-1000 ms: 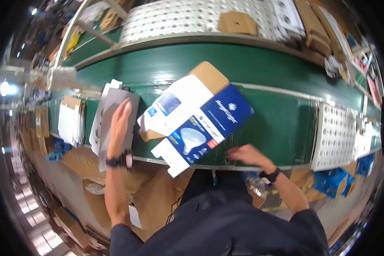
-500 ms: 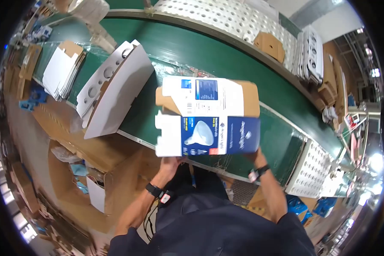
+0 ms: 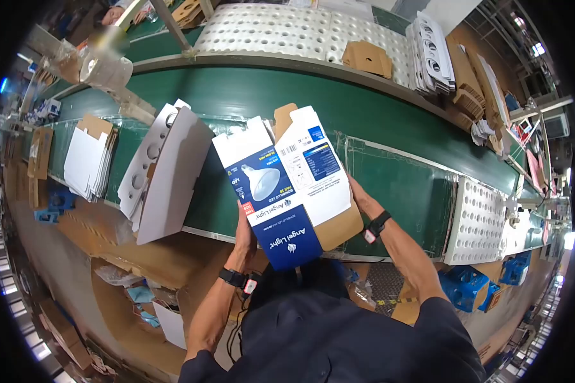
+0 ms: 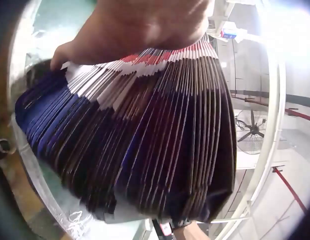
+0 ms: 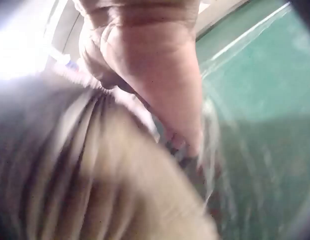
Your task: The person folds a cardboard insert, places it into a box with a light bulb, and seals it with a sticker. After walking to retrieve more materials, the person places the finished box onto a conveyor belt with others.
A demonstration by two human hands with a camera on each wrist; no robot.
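Observation:
A thick stack of flattened light bulb boxes (image 3: 265,175), blue and white with a printed bulb, is held between both hands over the green bench. My left hand (image 3: 245,231) grips its left side, mostly hidden under the top box. On the opposite side, my right hand (image 3: 361,196) holds the edge near the brown flap. The left wrist view shows the many box edges (image 4: 145,135) fanned out below the left hand (image 4: 140,30). In the right wrist view, the right hand (image 5: 150,75) lies along the blurred stack (image 5: 105,170).
White cardboard inserts with round holes (image 3: 148,153) lean left of the stack, beside a pile of white flat cartons (image 3: 91,159). A white perforated tray (image 3: 473,223) lies to the right. Behind the green bench (image 3: 402,185) runs a shelf with more perforated trays (image 3: 262,32). Open cardboard boxes (image 3: 128,287) stand below.
Both hands were off the boxes a second ago, then took the stack at its near edge. Since then the stack has turned, its dark blue end now toward my body.

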